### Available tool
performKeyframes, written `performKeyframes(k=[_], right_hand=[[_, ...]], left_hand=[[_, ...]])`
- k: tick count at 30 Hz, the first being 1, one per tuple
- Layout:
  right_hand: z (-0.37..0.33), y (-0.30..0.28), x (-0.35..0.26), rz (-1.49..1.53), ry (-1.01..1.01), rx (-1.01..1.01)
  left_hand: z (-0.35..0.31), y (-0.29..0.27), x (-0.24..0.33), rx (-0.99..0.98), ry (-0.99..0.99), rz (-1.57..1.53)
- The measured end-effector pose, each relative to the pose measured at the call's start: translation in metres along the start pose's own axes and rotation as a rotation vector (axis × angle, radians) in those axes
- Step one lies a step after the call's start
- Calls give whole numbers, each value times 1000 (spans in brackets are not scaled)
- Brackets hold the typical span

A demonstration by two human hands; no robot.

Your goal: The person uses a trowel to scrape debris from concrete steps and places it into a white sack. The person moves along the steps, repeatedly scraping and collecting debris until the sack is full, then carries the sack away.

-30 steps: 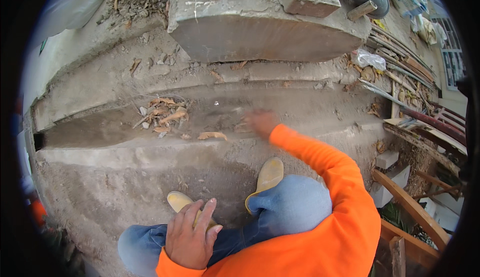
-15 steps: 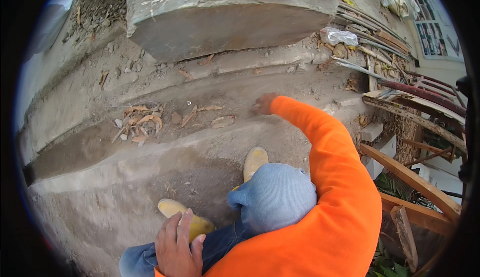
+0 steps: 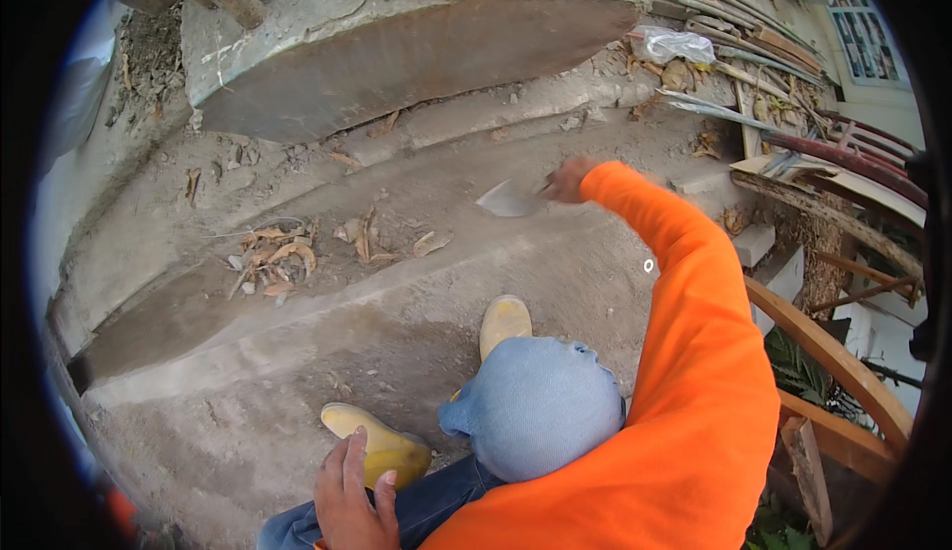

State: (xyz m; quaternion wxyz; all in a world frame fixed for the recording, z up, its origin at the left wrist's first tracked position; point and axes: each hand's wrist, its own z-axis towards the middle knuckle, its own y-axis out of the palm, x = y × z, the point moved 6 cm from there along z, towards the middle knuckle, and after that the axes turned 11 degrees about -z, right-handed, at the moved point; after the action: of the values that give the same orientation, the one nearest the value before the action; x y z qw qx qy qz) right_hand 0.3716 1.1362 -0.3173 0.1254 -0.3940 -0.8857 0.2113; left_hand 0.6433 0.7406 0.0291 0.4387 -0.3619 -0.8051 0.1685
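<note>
Out ahead, my right hand [image 3: 569, 180] is closed around the handle of a trowel, mostly hidden by the fingers. The trowel's pale metal blade [image 3: 507, 200] points left, low over or on the dusty concrete channel floor. Left of it lie several curled dry leaves [image 3: 365, 238], and farther left a heap of dry leaves and small debris [image 3: 276, 257]. My left hand [image 3: 352, 498] is near my knee above a yellow boot [image 3: 382, 441], its fingers extended and apart, holding nothing.
A large concrete block [image 3: 416, 69] stands beyond the channel. To the right are stacked rods and wood strips [image 3: 739, 29], a clear plastic bag [image 3: 672, 46], a dark red metal frame [image 3: 848, 160] and wooden beams [image 3: 833, 352]. Another boot [image 3: 505, 324] stands by the channel's near edge.
My right hand has moved to the right, and the trowel blade now shows clearly. The nearer loose leaves have shifted into a tighter cluster. My left hand stays near my knee.
</note>
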Motion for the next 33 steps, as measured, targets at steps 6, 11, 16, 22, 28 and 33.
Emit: performKeyframes(k=[6,11,16,22,28,33], right_hand=[[75,-68,-212,233,-313,198],[56,-115,-242,12,-310,510],[36,-104,-198,-202,-214,597],[-9,-97,-162,203,20,661],[-74,-68,-181,409,149,750],[-107,-46,-210,571,238,770]], left_hand=[[-3,-17,9,149,-183,-5],[-35,-51,39,162,-60,-119],[-54,-76,20,-160,-44,-92],[7,-190,-117,-88,50,-488],[194,-375,-269,559,-108,-612],[168,-551,-251,2036,323,353]])
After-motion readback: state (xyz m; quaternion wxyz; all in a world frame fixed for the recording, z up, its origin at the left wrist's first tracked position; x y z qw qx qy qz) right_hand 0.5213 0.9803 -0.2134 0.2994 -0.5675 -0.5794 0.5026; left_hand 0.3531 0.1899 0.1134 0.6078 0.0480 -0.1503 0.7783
